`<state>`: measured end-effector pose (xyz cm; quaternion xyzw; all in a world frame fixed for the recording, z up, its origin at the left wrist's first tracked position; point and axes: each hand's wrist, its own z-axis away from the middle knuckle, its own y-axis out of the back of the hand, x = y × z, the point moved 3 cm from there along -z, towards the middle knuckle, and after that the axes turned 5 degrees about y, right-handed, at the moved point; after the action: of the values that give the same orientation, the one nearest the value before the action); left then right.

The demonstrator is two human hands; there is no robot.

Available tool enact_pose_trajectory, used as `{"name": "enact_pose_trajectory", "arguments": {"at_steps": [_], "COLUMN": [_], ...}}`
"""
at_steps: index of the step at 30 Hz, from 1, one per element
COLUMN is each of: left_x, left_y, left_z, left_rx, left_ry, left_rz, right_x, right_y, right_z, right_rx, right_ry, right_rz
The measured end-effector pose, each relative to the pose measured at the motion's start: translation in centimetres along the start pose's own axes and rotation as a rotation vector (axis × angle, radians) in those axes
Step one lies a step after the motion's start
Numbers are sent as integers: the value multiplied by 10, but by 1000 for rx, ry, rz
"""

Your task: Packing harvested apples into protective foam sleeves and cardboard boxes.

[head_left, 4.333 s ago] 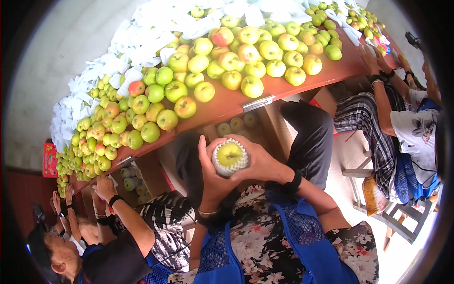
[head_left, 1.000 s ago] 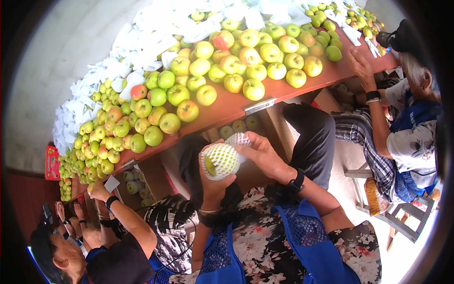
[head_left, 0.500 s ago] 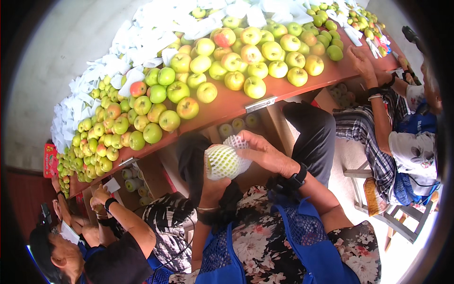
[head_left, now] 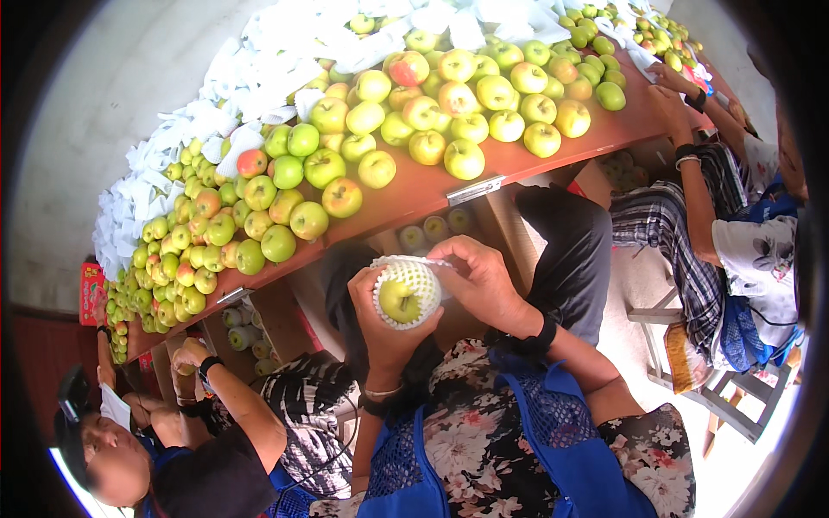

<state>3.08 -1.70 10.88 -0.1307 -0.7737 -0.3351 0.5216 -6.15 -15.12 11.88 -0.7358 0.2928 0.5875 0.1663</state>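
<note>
My left hand is closed round a yellow-green apple that sits inside a white foam mesh sleeve, its stem end showing. My right hand grips the upper right edge of the same sleeve between thumb and fingers. Both hands are over my lap, below the front edge of the red table. A metal latch is on that edge, and beneath it a cardboard box holds wrapped apples.
Many loose apples lie along the table, with white foam sleeves heaped behind. A co-worker sits at my left, others at my right beside a wooden stool. Boxes of wrapped fruit are under the table.
The sleeved apple has been turned, now showing its bare stem end upward. My right hand has moved to the sleeve's edge. The co-worker on the left has raised their head.
</note>
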Motion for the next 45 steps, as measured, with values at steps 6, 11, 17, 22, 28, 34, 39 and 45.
{"name": "enact_pose_trajectory", "arguments": {"at_steps": [6, 11, 17, 22, 28, 34, 39, 45], "left_x": [11, -2, -26, -29, -35, -39, -31, 16], "left_y": [-5, -7, -14, -8, -2, -16, -19, -2], "left_z": [2, -1, -8, -7, -3, 0, -1, -18], "left_rx": [171, 298, 320, 171, -16, -145, -224, -220], "left_ry": [-79, -68, 150, 287, 241, 392, 504, -152], "left_rz": [-216, -86, 728, 1054, 975, 1322, 1454, -164], "right_x": [-9, -25, -20, -14, 4, 25, 20, 10], "right_y": [-4, -12, -39, -35, 9, -2, 4, 9], "right_z": [2, 13, 32, 44, 4, 15, 3, 7], "right_rx": [87, 45, -4, -470, 88, -59, -39, -348], "right_ry": [201, 309, 159, 89, -88, -165, -44, -339], "right_rz": [104, 102, -383, -306, -475, -524, -455, -527]}}
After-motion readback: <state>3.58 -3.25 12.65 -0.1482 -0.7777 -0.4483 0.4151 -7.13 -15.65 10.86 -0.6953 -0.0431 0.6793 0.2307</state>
